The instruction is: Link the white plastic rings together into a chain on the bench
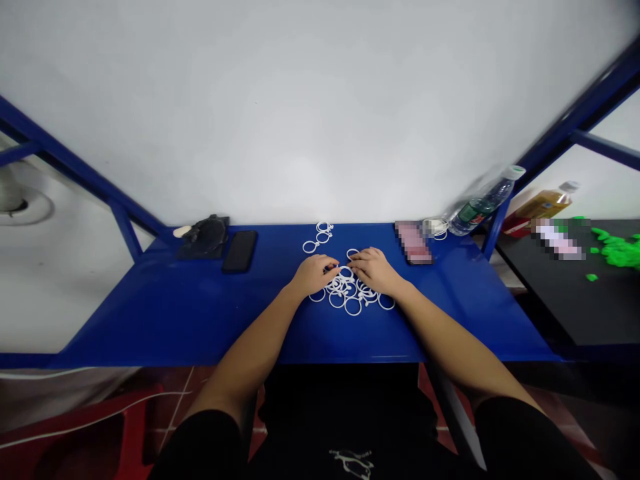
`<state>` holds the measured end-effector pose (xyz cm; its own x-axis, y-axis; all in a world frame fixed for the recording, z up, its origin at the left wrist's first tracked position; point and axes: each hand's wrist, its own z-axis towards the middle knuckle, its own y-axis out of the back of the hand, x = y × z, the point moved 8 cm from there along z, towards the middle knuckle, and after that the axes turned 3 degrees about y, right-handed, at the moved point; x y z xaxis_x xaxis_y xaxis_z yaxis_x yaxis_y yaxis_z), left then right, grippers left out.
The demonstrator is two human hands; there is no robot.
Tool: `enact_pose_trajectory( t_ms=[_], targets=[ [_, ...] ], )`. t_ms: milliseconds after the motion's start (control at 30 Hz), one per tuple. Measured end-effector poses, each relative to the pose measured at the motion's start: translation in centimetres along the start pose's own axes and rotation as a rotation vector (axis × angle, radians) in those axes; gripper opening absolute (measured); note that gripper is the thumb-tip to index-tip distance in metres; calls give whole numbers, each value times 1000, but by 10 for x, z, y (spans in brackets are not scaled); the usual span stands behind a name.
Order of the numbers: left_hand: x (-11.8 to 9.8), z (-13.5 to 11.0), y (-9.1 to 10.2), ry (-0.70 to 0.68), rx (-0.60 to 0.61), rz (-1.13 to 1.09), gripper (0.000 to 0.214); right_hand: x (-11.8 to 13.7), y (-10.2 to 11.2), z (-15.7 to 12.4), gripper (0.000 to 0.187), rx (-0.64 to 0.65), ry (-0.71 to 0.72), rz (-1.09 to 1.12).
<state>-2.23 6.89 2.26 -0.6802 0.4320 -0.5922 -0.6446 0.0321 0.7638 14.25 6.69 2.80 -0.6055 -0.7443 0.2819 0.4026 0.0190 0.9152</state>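
A loose pile of white plastic rings (353, 307), each with a small knob, lies on the blue table (165, 307). At the pile's left side my left hand (316, 275) has its fingers curled and thumb brought in, pinching at the edge of a white ring (345, 268). My right hand (375, 272) bends over the pile from the right, fingertips close to my left ones and closed at the same ring. Another ring (353, 251) shows partly behind my right fingers. The exact contact of the fingertips is hidden.
Several more rings (310, 247) lie behind the hands near the wall. A black phone (240, 251) and a crumpled black bag (207, 235) are at left. A pink phone-like object (413, 243), white cable (440, 229) and water bottle (483, 205) stand right. Green pieces (620, 252) lie on a black table.
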Motion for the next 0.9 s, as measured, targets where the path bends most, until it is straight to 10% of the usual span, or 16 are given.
enact_pose_trajectory(
  t_ms=[467, 733, 900],
  targets=[
    [-14, -5, -10, -83, 104, -71, 17, 2, 28, -2, 23, -321, -7, 196],
    [-9, -7, 7, -29, -147, -102, 24, 28, 37, -4, 20, -367, 154, 340],
    [-11, -6, 0, -77, -98, -59, 30, 39, 39, -4, 20, -361, 226, 358]
  ],
)
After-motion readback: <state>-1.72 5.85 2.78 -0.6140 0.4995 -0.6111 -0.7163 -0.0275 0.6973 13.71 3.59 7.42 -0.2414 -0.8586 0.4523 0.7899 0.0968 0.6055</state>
